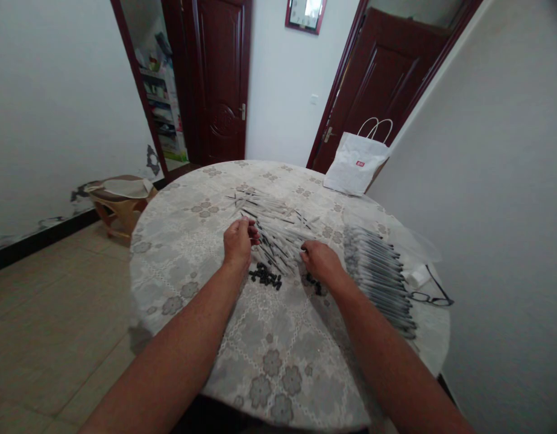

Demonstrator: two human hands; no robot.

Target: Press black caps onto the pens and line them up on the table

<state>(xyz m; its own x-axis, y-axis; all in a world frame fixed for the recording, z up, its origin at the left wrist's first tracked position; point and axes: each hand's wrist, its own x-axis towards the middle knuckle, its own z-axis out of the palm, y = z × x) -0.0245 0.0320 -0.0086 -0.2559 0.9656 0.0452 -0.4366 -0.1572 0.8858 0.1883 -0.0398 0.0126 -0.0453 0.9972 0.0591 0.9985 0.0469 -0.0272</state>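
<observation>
A loose pile of thin white and dark sticks that look like pen refills lies on the cloth between my hands. My left hand is at the pile's left edge, its fingers curled together; whatever they hold is too small to make out. At the pile's right side my right hand is closed in a pinch, its fingertips mostly turned from view. Small black caps are heaped just below the pile. A few more black caps lie under my right hand.
A long row of grey pens lies side by side at the right, near clear plastic. Beyond it are eyeglasses and a small white object. A white paper bag stands at the back. A wooden stool is left of the round table.
</observation>
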